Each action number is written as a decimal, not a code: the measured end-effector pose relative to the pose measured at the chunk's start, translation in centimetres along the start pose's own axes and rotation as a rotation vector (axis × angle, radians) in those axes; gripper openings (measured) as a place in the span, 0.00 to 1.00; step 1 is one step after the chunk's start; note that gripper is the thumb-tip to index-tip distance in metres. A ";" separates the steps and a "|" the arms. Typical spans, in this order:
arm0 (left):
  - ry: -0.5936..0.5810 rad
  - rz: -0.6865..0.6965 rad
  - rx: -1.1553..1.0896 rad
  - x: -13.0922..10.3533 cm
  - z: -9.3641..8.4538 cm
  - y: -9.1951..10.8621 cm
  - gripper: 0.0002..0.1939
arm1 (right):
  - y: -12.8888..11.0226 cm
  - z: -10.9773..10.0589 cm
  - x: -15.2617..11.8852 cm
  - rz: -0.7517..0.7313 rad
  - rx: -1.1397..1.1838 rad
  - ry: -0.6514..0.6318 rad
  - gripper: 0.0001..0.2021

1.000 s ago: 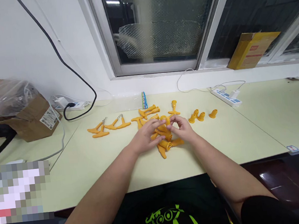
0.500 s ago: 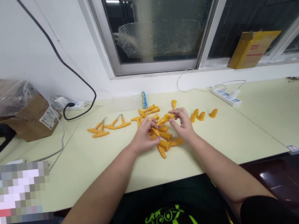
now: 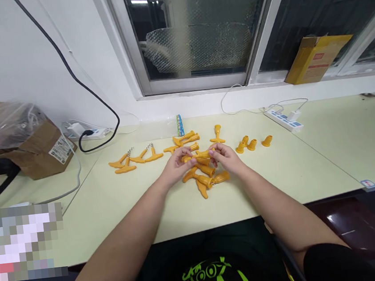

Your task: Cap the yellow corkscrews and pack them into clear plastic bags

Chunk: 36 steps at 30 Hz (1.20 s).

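Between my hands is a yellow plastic corkscrew (image 3: 203,155) with a ribbed sleeve over its shaft. My left hand (image 3: 178,163) is closed on its handle end at the left. The fingers of my right hand (image 3: 224,156) pinch the sleeve end at the right. Below them lies a heap of sleeved yellow corkscrews (image 3: 205,181). Another sleeved corkscrew (image 3: 218,133) rests behind my right hand. To the left, several T-handled corkscrews (image 3: 153,154) show bare metal spirals. Several loose yellow sleeves (image 3: 251,144) stand to the right.
A clear plastic bag (image 3: 159,128) lies at the back of the pale table (image 3: 294,174). Power strips stand near the wall, one white strip (image 3: 284,121) at right. A cardboard box (image 3: 46,151) sits at left, with a black cable (image 3: 94,96) hanging beside it.
The corkscrew in my hands has turned from slanted to nearly level. My right hand has moved slightly down and left onto its sleeve end, uncovering the corkscrew behind.
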<state>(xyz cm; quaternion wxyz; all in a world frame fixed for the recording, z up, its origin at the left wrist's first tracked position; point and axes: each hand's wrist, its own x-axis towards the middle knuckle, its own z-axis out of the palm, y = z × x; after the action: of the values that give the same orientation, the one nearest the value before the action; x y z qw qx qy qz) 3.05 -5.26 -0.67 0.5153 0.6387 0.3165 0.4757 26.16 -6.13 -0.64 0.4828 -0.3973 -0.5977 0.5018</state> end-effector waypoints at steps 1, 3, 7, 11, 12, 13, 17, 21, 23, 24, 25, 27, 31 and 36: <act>-0.001 0.041 0.079 0.0 0.0 -0.1 0.18 | 0.0 -0.1 0.2 0.048 0.023 0.016 0.21; -0.023 0.069 0.133 0.0 0.0 -0.2 0.17 | 0.2 -0.2 0.4 0.114 0.060 0.048 0.22; 0.058 -0.085 -0.016 0.2 0.2 0.5 0.21 | 0.3 -0.2 0.2 0.018 -0.020 0.011 0.19; 0.227 -0.366 -0.239 0.6 0.0 1.1 0.20 | -0.1 -0.2 -0.5 -0.338 -0.387 -0.040 0.12; 0.247 -0.423 -0.290 0.7 -0.2 1.2 0.18 | -0.2 -0.2 -0.6 -0.425 -0.473 -0.052 0.11; 0.252 -0.480 -0.341 0.8 -0.4 1.3 0.16 | -0.2 -0.3 -0.6 -0.501 -0.543 -0.071 0.10; 0.183 -0.764 -0.541 1.4 -1.5 1.3 0.07 | -0.2 -0.7 -0.2 -0.689 -0.728 -0.099 0.10; 0.113 -0.865 -0.635 1.4 -1.8 1.4 0.03 | 0.2 -0.8 -0.1 -0.742 -0.849 -0.014 0.10; 0.130 -0.771 -0.615 1.1 -1.4 1.8 0.04 | 0.4 -0.8 -0.1 -0.751 -0.835 0.034 0.09; 0.136 -0.691 -0.594 0.9 -1.1 2.0 0.06 | 0.4 -0.9 -0.1 -0.743 -0.813 0.054 0.09; 0.124 -0.602 -0.566 0.6 -0.9 2.2 0.09 | 0.4 -1.0 -0.1 -0.719 -0.785 0.075 0.08; 0.061 -0.437 -0.480 0.3 -0.4 2.5 0.15 | 0.4 -1.2 -0.1 -0.625 -0.717 0.119 0.06; 0.049 -0.298 -0.272 0.2 0.4 2.4 0.18 | 0.6 -1.4 -0.3 -0.369 -0.531 0.183 0.12; 0.072 -0.348 -0.167 0.4 0.9 2.3 0.23 | 0.5 -0.7 -1.2 -0.369 -0.472 0.130 0.13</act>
<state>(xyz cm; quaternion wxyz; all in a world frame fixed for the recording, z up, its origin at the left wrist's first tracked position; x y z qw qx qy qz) 3.80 -5.81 1.64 0.6293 0.5119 0.4000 0.4265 27.15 -7.03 -1.35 0.4972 -0.4146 -0.7278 0.2265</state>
